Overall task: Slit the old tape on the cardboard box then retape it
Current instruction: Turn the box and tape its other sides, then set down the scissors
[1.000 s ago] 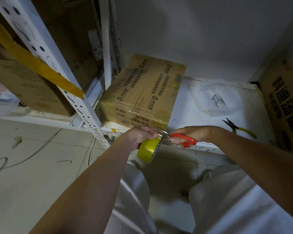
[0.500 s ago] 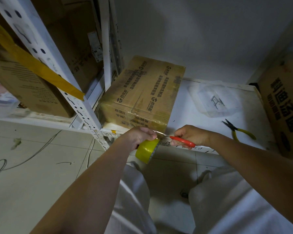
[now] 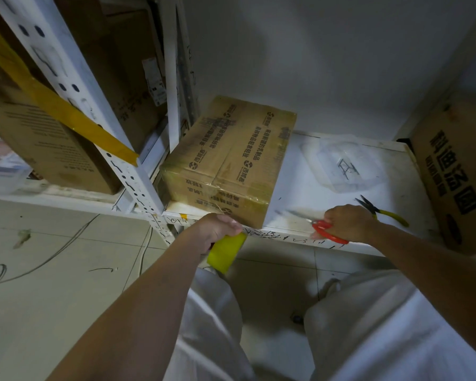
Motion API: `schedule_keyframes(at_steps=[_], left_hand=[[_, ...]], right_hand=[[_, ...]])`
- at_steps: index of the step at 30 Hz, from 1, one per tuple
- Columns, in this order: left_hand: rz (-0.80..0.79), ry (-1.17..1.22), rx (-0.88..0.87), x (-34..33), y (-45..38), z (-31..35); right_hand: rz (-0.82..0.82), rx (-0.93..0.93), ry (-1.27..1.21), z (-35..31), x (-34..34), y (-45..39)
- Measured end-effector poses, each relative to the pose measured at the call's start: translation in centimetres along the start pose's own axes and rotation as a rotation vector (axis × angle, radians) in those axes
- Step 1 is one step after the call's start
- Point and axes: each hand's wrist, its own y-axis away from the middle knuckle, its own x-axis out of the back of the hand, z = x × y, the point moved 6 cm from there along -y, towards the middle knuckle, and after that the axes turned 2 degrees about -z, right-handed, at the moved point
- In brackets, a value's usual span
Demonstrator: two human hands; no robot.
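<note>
White shelf (image 3: 308, 185) carries the cardboard box (image 3: 228, 160), taped over, at its left front corner. Left hand (image 3: 217, 229) grips the yellow tape roll (image 3: 226, 253) just below the box's near edge. Right hand (image 3: 346, 222) grips red-handled scissors (image 3: 323, 229) (blades blurred) over the shelf. Retaping looks near done; next, press the cut end flat.
</note>
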Motion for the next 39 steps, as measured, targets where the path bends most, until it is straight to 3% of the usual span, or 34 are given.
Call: schedule_keyframes(at_steps=[5,11,12,15,17,19,24,32,39], left_hand=[[-0.039,0.029,0.000,-0.8,0.5,0.0],[-0.011,0.028,0.000,-0.6,0.5,-0.1],[-0.011,0.031,-0.001,-0.5,0.4,-0.1],[-0.039,0.023,-0.026,-0.7,0.4,0.1],[-0.064,0.012,-0.048,-0.8,0.6,0.4],[-0.069,0.005,-0.066,-1.0,0.6,0.6],[-0.071,-0.011,-0.068,-1.0,0.9,0.8],[-0.054,-0.014,-0.066,-0.7,1.0,0.9],[-0.054,-0.020,-0.067,-1.2,1.4,1.0]], right_hand=[[0.177,-0.285,-0.110,0.7,-0.2,-1.1],[0.198,-0.298,-0.224,-2.0,0.2,-2.2],[0.284,-0.259,-0.246,-2.6,1.0,-2.0],[0.754,0.021,-0.311,-5.3,5.0,0.2],[0.892,0.242,-0.231,-8.3,7.0,1.7],[0.823,0.338,-0.087,-10.8,7.8,1.7],[0.603,0.239,0.084,-12.5,6.5,-0.7],[0.677,0.202,0.033,-12.6,5.4,-0.8],[0.818,0.055,-0.028,-13.5,6.5,-0.6]])
